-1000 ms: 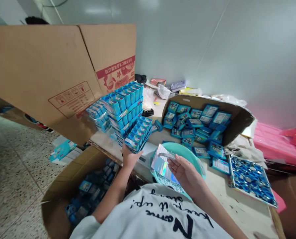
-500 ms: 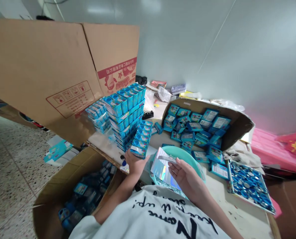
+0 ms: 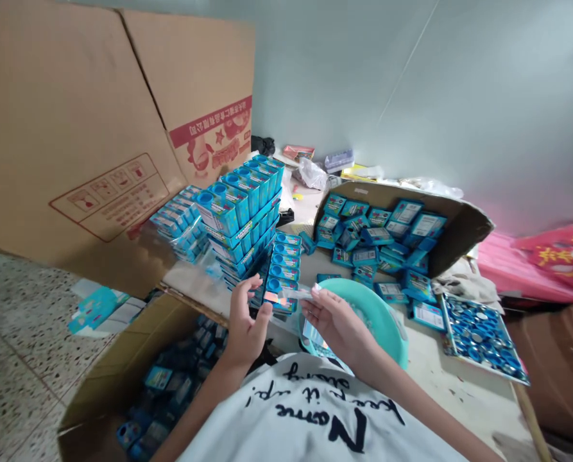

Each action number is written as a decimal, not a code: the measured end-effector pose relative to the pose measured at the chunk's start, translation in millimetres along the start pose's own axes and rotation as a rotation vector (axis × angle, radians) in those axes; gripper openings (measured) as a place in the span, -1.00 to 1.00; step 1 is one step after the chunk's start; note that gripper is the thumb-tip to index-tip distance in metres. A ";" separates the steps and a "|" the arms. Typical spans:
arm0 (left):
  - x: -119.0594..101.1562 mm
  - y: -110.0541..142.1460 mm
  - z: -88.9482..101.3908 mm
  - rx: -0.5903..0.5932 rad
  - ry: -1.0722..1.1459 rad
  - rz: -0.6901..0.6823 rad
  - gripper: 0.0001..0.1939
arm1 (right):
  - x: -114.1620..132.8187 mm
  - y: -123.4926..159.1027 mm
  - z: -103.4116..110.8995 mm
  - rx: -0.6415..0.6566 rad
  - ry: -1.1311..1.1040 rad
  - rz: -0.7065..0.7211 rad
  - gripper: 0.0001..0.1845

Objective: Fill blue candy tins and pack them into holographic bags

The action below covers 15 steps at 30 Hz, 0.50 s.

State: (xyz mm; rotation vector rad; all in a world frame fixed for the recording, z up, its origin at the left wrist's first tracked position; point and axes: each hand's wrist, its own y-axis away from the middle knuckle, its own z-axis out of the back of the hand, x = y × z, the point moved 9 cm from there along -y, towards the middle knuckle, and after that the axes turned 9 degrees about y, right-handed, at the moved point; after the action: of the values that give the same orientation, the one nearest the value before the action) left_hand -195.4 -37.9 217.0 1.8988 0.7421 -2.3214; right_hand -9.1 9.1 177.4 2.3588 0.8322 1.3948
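Observation:
My left hand [image 3: 244, 319] and my right hand [image 3: 331, 321] together pinch a shiny holographic sheet [image 3: 293, 294], seen almost edge-on, one hand at each end. It hangs just in front of a low stack of small blue boxes [image 3: 281, 269]. Behind that rises a taller stack of blue boxes [image 3: 242, 212]. Under my right hand sits a teal plastic basin [image 3: 380, 314] with more shiny sheets inside.
A tipped cardboard box [image 3: 459, 224] spills loose blue boxes onto the table. A flat tray of blue round caps [image 3: 481, 337] lies at the right. An open carton of blue boxes [image 3: 171, 378] stands on the floor at the left, a large cardboard sheet [image 3: 88, 128] behind it.
My left hand left the low stack of boxes and came to the sheet. The sheet turned from face-up to nearly edge-on and moved left, now held by both hands.

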 end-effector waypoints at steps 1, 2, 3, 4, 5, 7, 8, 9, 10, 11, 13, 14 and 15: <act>-1.7 -6.6 0.5 0.032 0.017 0.022 -0.51 | -3.1 -3.7 -4.8 -0.007 -0.005 0.000 -0.76; -0.9 -12.6 -0.3 0.070 0.034 0.060 -0.50 | -5.8 -7.2 -9.3 -0.013 -0.012 0.005 -0.77; 2.2 -17.8 -2.4 0.116 0.049 0.112 -0.50 | -7.9 -10.2 -13.4 -0.020 -0.021 0.015 -0.77; 7.0 -22.0 -5.4 0.168 0.061 0.174 -0.52 | -9.5 -12.9 -17.1 -0.028 -0.029 0.032 -0.77; 12.5 -25.2 -8.5 0.218 0.075 0.237 -0.56 | -10.9 -15.2 -20.4 -0.037 -0.035 0.050 -0.78; 22.7 -30.5 -12.1 0.277 0.117 0.337 -0.66 | -13.4 -18.7 -25.5 -0.059 -0.037 0.087 -0.79; 26.5 -33.2 -12.7 0.288 0.138 0.363 -0.69 | -14.8 -20.1 -27.2 -0.069 -0.034 0.102 -0.80; 29.3 -35.9 -13.3 0.296 0.153 0.375 -0.71 | -16.0 -21.1 -28.4 -0.079 -0.033 0.113 -0.81; 31.4 -38.5 -13.8 0.301 0.164 0.378 -0.71 | -17.2 -21.9 -28.8 -0.090 -0.032 0.119 -0.81; 33.5 -40.7 -14.4 0.302 0.180 0.382 -0.73 | -17.9 -22.4 -28.8 -0.100 -0.032 0.123 -0.81; 38.1 -44.2 -15.5 0.284 0.251 0.415 -0.76 | -17.0 -22.4 -27.6 -0.123 -0.027 0.131 -0.81; 40.4 -45.7 -16.0 0.264 0.301 0.440 -0.77 | -15.1 -22.0 -26.5 -0.139 -0.017 0.139 -0.80; 42.4 -47.0 -16.7 0.247 0.346 0.464 -0.77 | -12.1 -21.4 -25.4 -0.156 0.001 0.153 -0.78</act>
State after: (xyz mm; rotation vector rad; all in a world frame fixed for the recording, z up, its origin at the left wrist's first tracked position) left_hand -206.2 21.0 190.7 2.3016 0.0043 -1.8923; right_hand -42.8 17.5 170.7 2.3425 0.5303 1.4619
